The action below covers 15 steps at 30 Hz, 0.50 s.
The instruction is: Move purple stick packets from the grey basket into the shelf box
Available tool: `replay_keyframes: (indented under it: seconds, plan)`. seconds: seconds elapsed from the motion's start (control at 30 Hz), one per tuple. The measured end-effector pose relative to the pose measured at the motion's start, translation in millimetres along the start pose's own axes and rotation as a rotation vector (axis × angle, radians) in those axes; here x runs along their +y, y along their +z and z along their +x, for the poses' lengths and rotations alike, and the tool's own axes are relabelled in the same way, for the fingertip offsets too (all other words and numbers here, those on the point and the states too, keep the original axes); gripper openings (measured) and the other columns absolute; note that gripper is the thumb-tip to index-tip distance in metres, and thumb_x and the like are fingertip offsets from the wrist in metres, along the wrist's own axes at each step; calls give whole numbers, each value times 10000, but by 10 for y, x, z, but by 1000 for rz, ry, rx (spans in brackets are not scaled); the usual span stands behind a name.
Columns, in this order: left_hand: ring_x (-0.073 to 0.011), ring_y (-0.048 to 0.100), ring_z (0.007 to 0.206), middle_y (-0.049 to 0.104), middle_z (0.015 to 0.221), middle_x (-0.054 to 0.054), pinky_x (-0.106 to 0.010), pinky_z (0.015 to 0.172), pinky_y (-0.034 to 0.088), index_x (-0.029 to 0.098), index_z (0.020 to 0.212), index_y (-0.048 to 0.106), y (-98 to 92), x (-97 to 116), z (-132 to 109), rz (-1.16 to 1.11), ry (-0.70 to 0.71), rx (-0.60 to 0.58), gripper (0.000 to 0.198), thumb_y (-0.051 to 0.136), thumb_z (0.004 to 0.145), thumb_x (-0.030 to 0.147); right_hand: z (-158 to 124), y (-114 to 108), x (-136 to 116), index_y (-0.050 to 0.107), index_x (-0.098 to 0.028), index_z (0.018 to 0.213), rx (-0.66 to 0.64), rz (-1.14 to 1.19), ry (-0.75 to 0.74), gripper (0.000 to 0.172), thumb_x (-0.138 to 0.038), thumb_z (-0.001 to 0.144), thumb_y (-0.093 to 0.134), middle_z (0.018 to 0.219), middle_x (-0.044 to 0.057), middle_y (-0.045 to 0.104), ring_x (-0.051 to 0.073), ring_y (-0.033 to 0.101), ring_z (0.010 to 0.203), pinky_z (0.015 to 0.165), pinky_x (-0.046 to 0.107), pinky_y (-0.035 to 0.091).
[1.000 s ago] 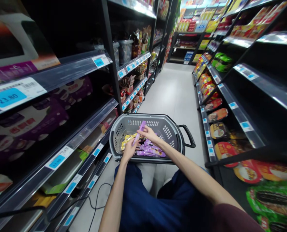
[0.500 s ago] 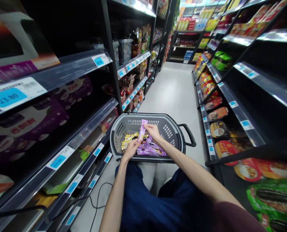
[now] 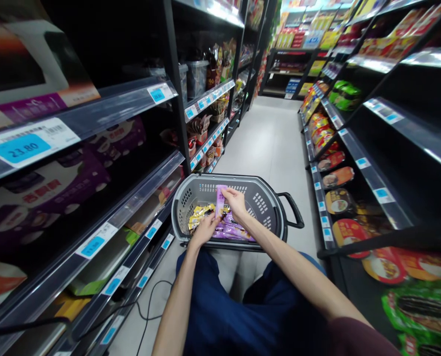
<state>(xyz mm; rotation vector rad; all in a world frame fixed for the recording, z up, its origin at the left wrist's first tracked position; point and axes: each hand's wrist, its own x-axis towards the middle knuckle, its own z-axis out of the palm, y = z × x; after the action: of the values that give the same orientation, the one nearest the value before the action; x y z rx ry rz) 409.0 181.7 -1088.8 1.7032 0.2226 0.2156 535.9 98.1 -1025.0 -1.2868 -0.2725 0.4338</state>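
Observation:
A grey shopping basket stands on the floor in front of my knees. It holds several purple snack packets and yellow packets. My right hand pinches one purple packet and holds it upright above the pile. My left hand reaches into the basket beside it, fingers closed on the lower end of the same purple packet.
Dark shelving lines both sides of the aisle, with blue price tags on the left rails and bowl noodles on the right. A black cable trails on the floor at left. The basket's black handle sticks out right.
The purple packet has swung from slanted to upright in both hands. The view has shifted slightly to the left.

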Motion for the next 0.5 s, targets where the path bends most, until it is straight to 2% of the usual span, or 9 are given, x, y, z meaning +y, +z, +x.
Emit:
replay_keyframes:
  seconds: [0.1,0.3,0.4,0.5]
  plan:
    - [-188,667,600,741,936,-84,-252,489,509,174,1096,651,9,0,-3,23,-11,-3,413,550,893,519,-3,-14,6,695,-162,863,22,9,-11,494,-489,527,852,853,75,745,206,669,766,682,301,519]
    - [-245,705,869,732,966,-87,-235,513,531,171,1101,600,10,-9,-15,-32,-18,-60,412,592,869,511,92,-103,31,664,-166,779,114,28,-45,478,-432,457,897,717,38,713,169,636,645,638,292,504]
    - [-240,702,855,723,967,-81,-239,525,542,169,1096,588,6,-20,-21,-57,-13,-56,441,685,804,485,127,-136,13,647,-169,712,143,32,-40,459,-429,435,903,667,32,695,158,613,599,588,280,482]
    - [-243,698,907,726,983,-89,-256,604,566,159,1126,587,3,-24,-35,-87,20,-44,494,757,748,428,142,-169,-27,644,-168,707,171,31,-43,441,-420,450,898,664,34,692,151,600,589,540,258,444]
